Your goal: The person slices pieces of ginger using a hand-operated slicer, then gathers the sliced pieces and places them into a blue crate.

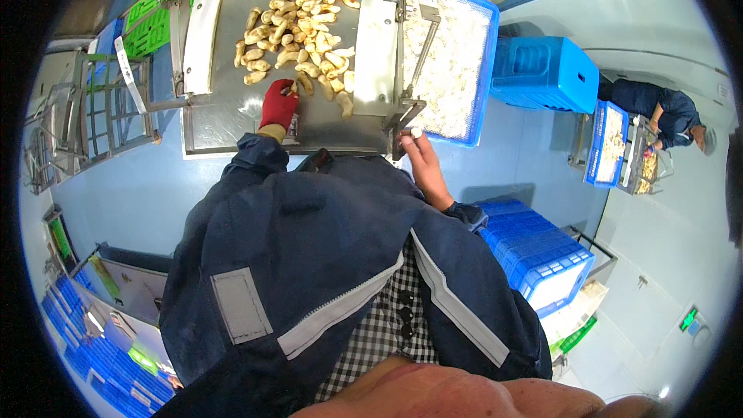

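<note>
Brown-and-cream stubby mushrooms (309, 19) lie in a loose pile on a steel worktable (220, 39) in front of me. At the near edge of the pile, my left hand (279, 106), in a red glove, has its fingers curled round what looks like one mushroom (293, 87), mostly covered by the glove. My bare right hand (426, 166) is beside the table's right corner, pinching a small white mushroom piece (416, 132) at its fingertips. Just beyond that hand, a blue crate (489, 70) holds many white pieces (441, 70).
White boards (376, 54) flank the pile, with a metal bracket (406, 112) by my right hand. A blue bin (546, 73) stands right of the crate, and stacked blue crates (534, 255) stand lower right. Another person (654, 112) works at the far right.
</note>
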`<state>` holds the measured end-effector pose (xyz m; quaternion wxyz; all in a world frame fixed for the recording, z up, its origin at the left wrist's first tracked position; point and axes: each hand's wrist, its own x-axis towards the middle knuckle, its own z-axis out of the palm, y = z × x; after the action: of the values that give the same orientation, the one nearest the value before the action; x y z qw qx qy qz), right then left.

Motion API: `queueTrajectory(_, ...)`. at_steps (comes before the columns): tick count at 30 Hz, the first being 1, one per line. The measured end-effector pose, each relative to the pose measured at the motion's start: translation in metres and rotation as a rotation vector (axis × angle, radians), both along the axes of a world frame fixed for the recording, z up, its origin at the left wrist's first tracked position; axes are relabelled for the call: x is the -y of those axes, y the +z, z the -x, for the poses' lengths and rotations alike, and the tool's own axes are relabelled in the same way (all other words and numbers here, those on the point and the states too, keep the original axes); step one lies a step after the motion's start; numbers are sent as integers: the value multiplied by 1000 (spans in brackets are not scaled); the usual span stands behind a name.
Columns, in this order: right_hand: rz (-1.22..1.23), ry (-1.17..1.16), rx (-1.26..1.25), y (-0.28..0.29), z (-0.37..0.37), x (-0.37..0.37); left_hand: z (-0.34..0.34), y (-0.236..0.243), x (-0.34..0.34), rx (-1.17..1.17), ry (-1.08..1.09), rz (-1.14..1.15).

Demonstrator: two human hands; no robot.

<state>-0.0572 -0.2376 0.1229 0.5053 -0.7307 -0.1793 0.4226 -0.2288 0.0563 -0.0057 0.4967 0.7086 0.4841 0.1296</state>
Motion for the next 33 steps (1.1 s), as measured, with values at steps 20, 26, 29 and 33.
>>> queueTrajectory(20,-90,-235,-175,-2,-2,-20,-209,2,79,290,-4,-12)
queueTrajectory(26,-119,-176,-113,2,-8,-19,-200,3,76,306,-156,5)
queueTrajectory(29,-103,-165,-172,3,-7,-22,-196,-12,61,181,-192,139)
queueTrajectory(33,-82,-153,-195,6,-10,-24,-209,-20,46,175,-305,195)
